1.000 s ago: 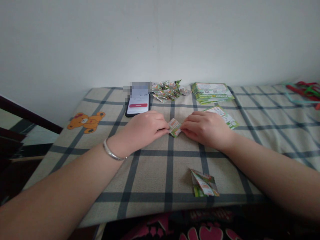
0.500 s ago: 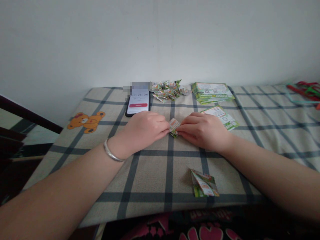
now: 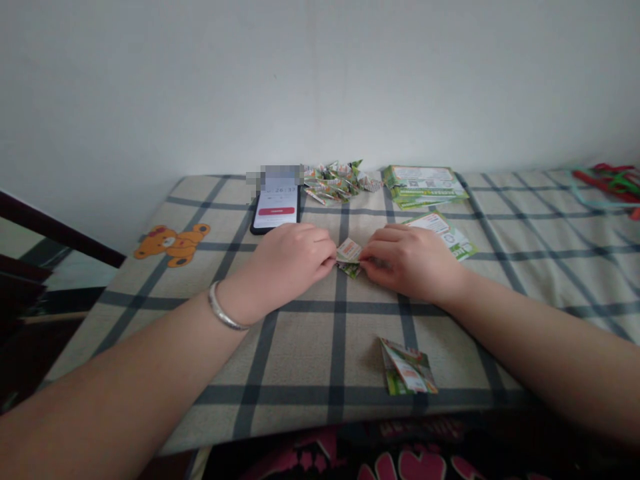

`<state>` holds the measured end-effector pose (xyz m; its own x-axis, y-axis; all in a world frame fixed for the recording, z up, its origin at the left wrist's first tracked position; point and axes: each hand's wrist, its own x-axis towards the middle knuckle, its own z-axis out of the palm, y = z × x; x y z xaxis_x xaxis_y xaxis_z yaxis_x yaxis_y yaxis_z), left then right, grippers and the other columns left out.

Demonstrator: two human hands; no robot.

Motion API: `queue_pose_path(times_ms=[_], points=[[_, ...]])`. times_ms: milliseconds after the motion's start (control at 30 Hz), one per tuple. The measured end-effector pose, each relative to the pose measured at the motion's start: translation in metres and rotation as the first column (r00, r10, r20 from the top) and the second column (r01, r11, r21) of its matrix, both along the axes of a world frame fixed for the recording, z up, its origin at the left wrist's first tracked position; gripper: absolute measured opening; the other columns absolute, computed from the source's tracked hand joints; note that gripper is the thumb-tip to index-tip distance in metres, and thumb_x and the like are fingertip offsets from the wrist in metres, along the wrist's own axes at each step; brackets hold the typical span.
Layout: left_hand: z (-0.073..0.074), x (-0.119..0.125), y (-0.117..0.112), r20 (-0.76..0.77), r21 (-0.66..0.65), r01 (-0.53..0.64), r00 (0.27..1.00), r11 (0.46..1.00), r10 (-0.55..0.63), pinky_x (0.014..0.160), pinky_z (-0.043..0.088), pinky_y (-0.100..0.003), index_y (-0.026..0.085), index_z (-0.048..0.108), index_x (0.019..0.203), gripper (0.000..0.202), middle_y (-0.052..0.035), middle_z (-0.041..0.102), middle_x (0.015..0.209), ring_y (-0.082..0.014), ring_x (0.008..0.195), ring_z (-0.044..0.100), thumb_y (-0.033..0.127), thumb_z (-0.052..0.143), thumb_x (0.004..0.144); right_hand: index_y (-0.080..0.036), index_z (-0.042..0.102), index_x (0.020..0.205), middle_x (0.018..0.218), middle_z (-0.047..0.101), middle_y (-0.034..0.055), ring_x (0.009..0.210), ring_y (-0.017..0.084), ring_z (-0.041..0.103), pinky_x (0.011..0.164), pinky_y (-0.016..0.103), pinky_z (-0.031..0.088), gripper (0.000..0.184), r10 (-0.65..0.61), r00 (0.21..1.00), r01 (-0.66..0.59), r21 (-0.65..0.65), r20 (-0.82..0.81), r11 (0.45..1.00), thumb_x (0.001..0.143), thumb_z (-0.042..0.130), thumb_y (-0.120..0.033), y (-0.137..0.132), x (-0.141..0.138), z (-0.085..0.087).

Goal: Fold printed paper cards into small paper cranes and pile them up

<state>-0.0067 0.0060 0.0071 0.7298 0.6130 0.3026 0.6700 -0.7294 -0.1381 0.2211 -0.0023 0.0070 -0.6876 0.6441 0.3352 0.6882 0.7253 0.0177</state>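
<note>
Between my hands, on the checked tablecloth, is a small folded piece of printed paper (image 3: pixel 349 252), white and green with orange print. My left hand (image 3: pixel 299 257) pinches its left edge between thumb and fingertips. On the other side my right hand (image 3: pixel 407 260) grips the right edge the same way. A crease runs across the paper, with one flap raised above a greener lower part. Closer to me lies another folded paper (image 3: pixel 409 367), partly standing up. Behind my right hand is a flat printed sheet (image 3: pixel 457 243), partly covered by the hand.
By the wall are a phone (image 3: pixel 277 207) showing a timer, a heap of folded paper pieces (image 3: pixel 335 181) and a stack of printed sheets (image 3: pixel 425 183). A bear-shaped cutout (image 3: pixel 173 245) is at the left. A clear tray (image 3: pixel 595 193) with red and green items sits far right.
The paper between my hands has opened slightly, showing more of its white flap. My fingers have shifted a little along its edges, and the hands are slightly farther apart.
</note>
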Motion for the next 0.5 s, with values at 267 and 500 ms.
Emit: queue_pose_path(times_ms=[267, 500], points=[[0.0005, 0.0011, 0.0003, 0.043, -0.009, -0.026, 0.999, 1.0, 0.026, 0.069, 0.045, -0.032, 0.017, 0.068, 0.077, 0.017, -0.003, 0.067, 0.077, -0.019, 0.076, 0.061, 0.021, 0.057, 0.088, -0.019, 0.072, 0.081, 0.08, 0.068, 0.0045, 0.075, 0.019, 0.058, 0.062, 0.032, 0.034, 0.023, -0.078, 0.995, 0.074, 0.059, 0.067, 0.996, 0.091, 0.055, -0.03, 0.0017, 0.0084, -0.0002], [0.0002, 0.0027, 0.0001, 0.115, -0.107, -0.066, 0.99, 0.992, 0.078, 0.073, 0.046, -0.034, 0.017, 0.068, 0.075, 0.015, -0.0032, 0.066, 0.075, -0.0195, 0.078, 0.06, 0.021, 0.058, 0.085, -0.019, 0.071, 0.074, 0.076, 0.068, 0.004, 0.076, 0.02, 0.057, 0.066, 0.032, 0.038, 0.017, -0.101, 0.995, 0.101, -0.005, -0.024, 0.995, 0.086, 0.059, -0.023, 0.0047, 0.0045, 0.0008]])
